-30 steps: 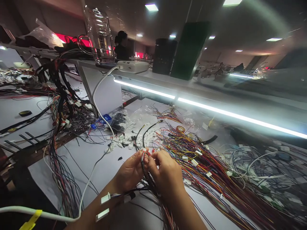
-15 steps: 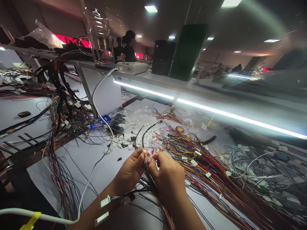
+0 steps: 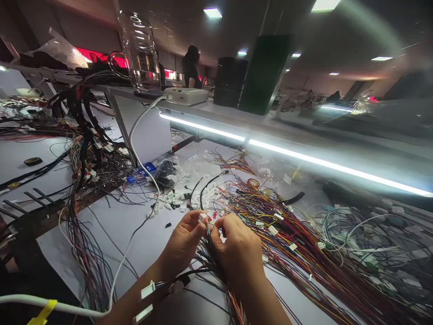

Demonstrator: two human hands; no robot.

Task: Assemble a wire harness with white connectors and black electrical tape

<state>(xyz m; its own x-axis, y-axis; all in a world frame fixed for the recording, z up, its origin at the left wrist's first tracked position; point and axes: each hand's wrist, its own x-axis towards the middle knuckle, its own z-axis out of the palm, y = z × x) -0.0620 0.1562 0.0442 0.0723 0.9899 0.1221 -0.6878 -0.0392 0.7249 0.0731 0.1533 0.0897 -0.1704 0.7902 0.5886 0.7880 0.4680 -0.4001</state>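
Note:
Between the fingers of my left hand (image 3: 184, 241) is a small white connector (image 3: 202, 217) with red parts on it. Wires (image 3: 208, 229) run from the connector down toward the bench. My right hand (image 3: 237, 246) is close beside it on the right, thumb and forefinger pinched together at the wires; exactly what they pinch is hidden by the fingers. Under both hands a bundle of dark wires (image 3: 203, 259) trails toward me. A small red piece (image 3: 214, 215) shows just above my right fingertips.
A heap of coloured wires (image 3: 287, 230) spreads over the right of the bench. Loose white connectors (image 3: 209, 194) lie beyond my hands. A white cable (image 3: 135, 232) crosses on the left. Above, a lit tube (image 3: 331, 167) runs under a shelf holding a glass jug (image 3: 140, 54).
The white connector has turned a little and shows more of its face. My right fingertips have shifted slightly away from it. A person in the background has moved.

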